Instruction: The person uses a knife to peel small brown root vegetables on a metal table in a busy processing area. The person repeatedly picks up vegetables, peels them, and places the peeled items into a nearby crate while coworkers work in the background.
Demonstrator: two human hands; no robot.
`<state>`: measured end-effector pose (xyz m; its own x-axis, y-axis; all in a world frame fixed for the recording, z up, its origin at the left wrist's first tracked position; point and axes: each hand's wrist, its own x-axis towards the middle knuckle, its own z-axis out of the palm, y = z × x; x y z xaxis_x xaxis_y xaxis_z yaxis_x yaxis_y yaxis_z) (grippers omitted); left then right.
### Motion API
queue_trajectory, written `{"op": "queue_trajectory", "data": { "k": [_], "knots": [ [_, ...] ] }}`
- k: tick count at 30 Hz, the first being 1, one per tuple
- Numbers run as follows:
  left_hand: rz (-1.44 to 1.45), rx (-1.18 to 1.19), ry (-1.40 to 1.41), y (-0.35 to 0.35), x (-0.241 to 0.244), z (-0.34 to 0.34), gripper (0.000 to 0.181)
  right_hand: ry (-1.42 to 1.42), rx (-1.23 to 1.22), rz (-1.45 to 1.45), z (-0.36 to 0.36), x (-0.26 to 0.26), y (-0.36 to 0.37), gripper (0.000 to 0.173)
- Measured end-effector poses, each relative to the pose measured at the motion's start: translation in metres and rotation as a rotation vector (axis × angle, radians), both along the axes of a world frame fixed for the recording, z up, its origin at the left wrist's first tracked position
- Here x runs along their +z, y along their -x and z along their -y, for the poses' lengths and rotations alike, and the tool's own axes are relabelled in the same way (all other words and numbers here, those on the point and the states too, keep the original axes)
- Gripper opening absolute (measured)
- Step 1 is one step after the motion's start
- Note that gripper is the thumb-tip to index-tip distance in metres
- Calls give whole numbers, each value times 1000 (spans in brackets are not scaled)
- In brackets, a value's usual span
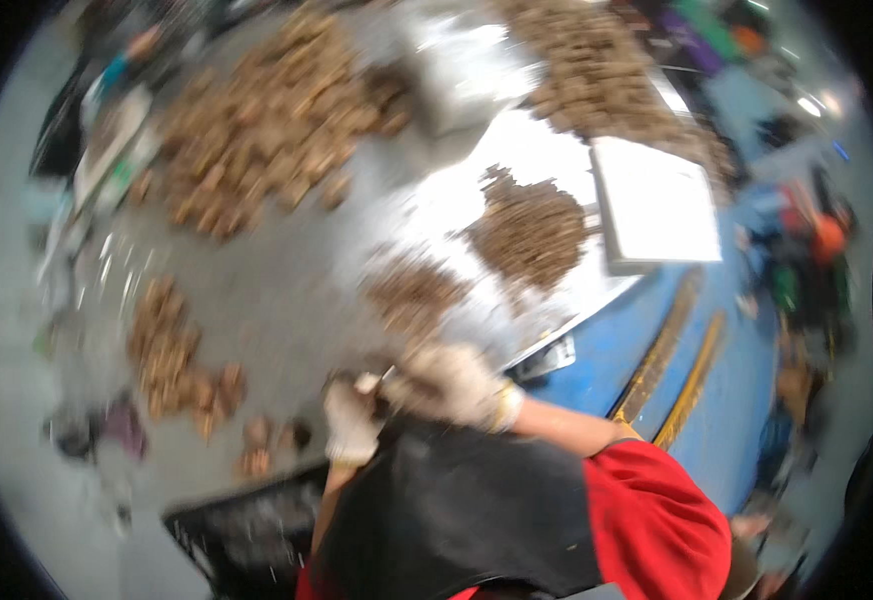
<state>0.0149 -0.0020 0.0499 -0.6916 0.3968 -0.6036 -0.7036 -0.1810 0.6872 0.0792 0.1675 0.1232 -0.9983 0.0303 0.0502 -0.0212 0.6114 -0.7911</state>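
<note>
Both hands wear off-white knit work gloves and meet close to my body, at the near edge of a metal worktable [286, 292]. My left hand [352, 420] is closed around a small brown piece, blurred and partly hidden by the fingers. Against it, my right hand [444, 382] grips a small tool with a thin, pale, blade-like end; its exact kind cannot be told. Beyond the hands lie a small scatter of brown bits [414, 292] and a larger heap of brown fragments [530, 229].
Brown lumpy pieces [264, 127] cover the far left, with a smaller cluster [166, 352] nearer. Brown pieces [594, 67] fill the far right. A white box [658, 206] stands at the right edge. A black crate [256, 525] is at lower left. Other people are at the right.
</note>
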Motion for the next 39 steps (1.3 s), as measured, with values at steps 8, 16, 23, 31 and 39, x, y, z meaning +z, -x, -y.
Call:
{"op": "queue_trajectory", "data": {
  "k": [8, 16, 23, 31, 39],
  "knots": [
    [222, 213, 225, 7, 19, -17, 51, 20, -52, 2, 1, -38, 0, 46],
    [216, 43, 153, 22, -3, -16, 56, 62, -175, 104, -10, -57, -2, 46],
    [224, 6, 144, 23, -14, -14, 61, 85, -89, 157, -4, -50, -1, 49],
    [220, 4, 147, 20, -23, -3, 69, 6, 20, 167, -1, -54, 2, 49],
    [225, -11, 173, 17, -29, -4, 77, -21, 56, 202, 0, -73, 0, 52]
  ]
}}
